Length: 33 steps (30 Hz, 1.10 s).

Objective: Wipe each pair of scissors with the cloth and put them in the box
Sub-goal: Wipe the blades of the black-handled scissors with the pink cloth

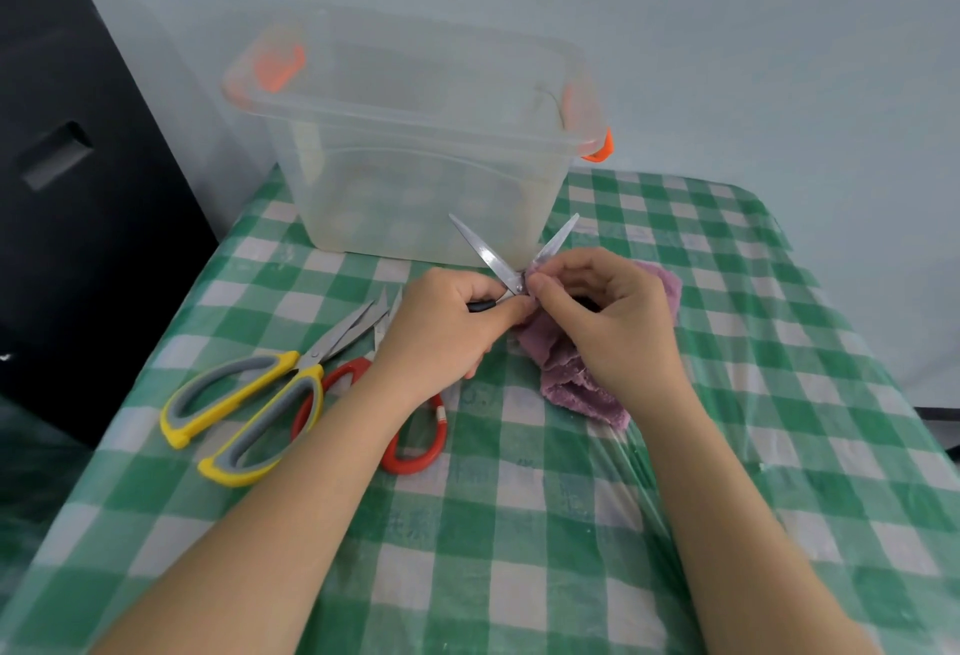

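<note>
My left hand (pixel 447 321) grips the black handles of a small pair of scissors (pixel 491 259), whose blades stand spread in a V just in front of the box. My right hand (pixel 608 316) pinches a purple cloth (pixel 571 373) against the base of the right blade near the pivot. The rest of the cloth hangs down onto the table. A clear plastic box (pixel 415 134) with orange latches stands open at the back. Yellow-and-grey scissors (pixel 249 410) and red-handled scissors (pixel 415 451) lie on the table to the left, partly under my left forearm.
The table carries a green-and-white checked cloth (pixel 571 524) under clear plastic. A black chair back (pixel 78 186) stands close to the table's left edge. A pale wall rises behind the box.
</note>
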{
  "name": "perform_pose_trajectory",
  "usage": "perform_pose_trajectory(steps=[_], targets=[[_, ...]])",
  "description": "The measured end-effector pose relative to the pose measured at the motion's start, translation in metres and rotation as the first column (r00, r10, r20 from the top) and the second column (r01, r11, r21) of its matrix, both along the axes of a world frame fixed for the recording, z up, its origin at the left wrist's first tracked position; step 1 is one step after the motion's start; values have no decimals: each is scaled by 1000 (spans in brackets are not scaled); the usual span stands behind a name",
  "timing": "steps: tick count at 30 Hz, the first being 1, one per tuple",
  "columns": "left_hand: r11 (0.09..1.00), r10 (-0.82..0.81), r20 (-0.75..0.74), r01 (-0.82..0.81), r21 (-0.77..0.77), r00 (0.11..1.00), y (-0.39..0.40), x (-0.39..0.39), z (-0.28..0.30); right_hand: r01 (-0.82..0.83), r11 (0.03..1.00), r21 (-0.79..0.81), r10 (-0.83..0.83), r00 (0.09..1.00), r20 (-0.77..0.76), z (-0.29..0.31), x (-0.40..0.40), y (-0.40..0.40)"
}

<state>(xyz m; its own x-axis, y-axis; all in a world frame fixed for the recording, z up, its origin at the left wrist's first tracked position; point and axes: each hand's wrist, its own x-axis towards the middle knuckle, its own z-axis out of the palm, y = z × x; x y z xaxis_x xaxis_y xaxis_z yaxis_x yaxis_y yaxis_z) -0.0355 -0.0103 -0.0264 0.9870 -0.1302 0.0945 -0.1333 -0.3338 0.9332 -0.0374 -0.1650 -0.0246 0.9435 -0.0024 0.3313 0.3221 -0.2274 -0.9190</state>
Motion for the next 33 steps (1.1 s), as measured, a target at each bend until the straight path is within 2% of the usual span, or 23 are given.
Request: perform_pose_trajectory(steps=[5,8,10,16,25,33], targets=[[1000,13,15,-12,-15,1000,-2,-1,1,126,992,31,-127,991,40,-2,-3,10],[1000,21,24,-21,2,999,-4,-2,2,175,979,104,-170,984,-59,-1,-1,12],[999,32,39,-32,0,999,-4,-3,2,185,979,82,-175,978,-117,0,-1,11],[997,27,103,-35,74,994,-8,-5,2,121,991,49,-109,974,-197,2,-2,11],[999,23,98,-27,44,995,-6,-2,-1,53,975,215,20,945,-326,5,2,6],[1000,25,18,-25,19,1000,-4,1,-1,-43,976,212,120,923,-367,3,4,-3]])
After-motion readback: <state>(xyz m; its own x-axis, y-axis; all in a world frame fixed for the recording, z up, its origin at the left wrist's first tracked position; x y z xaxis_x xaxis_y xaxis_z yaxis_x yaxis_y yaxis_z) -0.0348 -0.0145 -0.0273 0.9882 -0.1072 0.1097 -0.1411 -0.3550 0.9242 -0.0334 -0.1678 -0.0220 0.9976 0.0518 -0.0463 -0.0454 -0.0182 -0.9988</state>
